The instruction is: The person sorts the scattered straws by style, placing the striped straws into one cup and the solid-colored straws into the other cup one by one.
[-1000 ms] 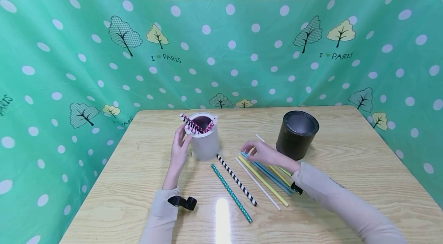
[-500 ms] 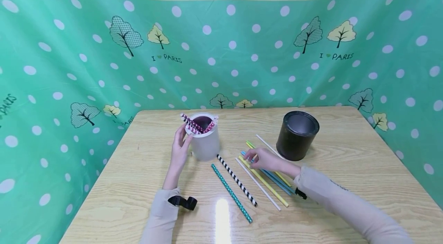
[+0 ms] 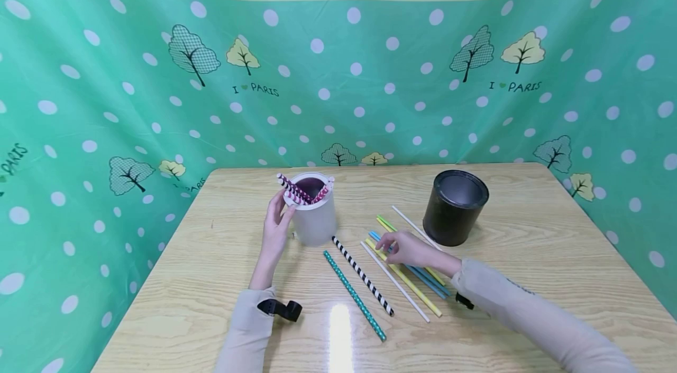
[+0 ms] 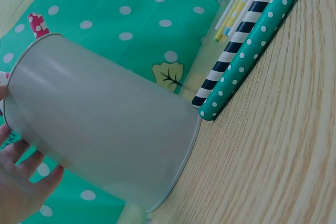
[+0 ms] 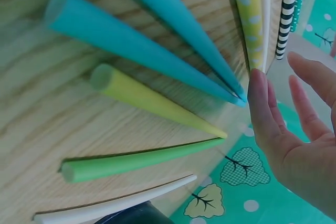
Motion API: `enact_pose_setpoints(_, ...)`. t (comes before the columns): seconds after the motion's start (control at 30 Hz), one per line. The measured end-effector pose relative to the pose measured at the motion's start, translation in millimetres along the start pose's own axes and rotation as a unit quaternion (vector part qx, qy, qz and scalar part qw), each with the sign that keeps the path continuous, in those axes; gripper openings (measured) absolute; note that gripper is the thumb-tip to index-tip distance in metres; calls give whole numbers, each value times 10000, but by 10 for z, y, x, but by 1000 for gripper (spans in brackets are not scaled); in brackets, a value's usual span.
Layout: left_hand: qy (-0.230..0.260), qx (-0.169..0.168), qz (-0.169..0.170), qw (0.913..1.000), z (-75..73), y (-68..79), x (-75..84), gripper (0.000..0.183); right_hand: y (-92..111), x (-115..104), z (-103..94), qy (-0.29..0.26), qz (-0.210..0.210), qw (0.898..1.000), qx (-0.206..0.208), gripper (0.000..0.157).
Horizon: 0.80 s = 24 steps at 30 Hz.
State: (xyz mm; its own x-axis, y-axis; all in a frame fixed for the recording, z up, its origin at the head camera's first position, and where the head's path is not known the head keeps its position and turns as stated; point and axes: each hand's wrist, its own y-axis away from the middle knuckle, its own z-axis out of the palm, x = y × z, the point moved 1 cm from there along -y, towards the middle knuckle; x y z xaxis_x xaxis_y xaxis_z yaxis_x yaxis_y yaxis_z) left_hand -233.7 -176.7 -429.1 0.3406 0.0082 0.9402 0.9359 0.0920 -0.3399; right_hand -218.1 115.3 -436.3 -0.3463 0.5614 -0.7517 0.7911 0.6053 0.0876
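Observation:
My left hand [image 3: 276, 232] holds the side and rim of a whitish canister [image 3: 313, 224], its fingers spread along the wall in the left wrist view. Pink patterned paper straws [image 3: 296, 192] lean inside the canister. Over the straws on the table hovers my right hand [image 3: 408, 248], thumb and fingers bent and apart with nothing between them. Its thumb tip is right at the yellow dotted straw [image 5: 252, 22] in the right wrist view. Blue straws [image 5: 136, 45], a plain yellow one [image 5: 152, 100] and a green one [image 5: 142, 162] fan out beside it.
A black-and-white striped straw [image 3: 364, 276] and a green dotted straw [image 3: 354, 295] lie between the hands, with a white straw [image 3: 395, 282] to their right. A black canister [image 3: 455, 208] stands at the back right, another white straw [image 3: 409, 222] just left of it. A polka-dot curtain hangs behind the table.
My right hand has moved a little to the right and toward me, uncovering the far ends of the green and yellow straws. The left hand stays on the whitish canister.

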Motion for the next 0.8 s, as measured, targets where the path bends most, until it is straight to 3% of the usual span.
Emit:
enact_pose_setpoints(0.13, -6, -17, -14, 10000, -3, -4, -11, 49, 20, 5, 2, -23, -109, 9999, -41, 27)
enact_pose_setpoints(0.37, -1, -1, -10, 10000, -2, -3, -17, 49, 24, 157, 35, -74, -678, 9977, -61, 25)
enact_pose_setpoints(0.53, 27, -11, -8, 10000, -2, -3, -11, 48, 51, 84, 33, -16, -297, 9996, -8, 27)
enact_pose_setpoints(0.8, 25, -32, 4, 10000, 0, 7, 4, 48, 84, 52, 45, 254, -162, 9995, 22, 28)
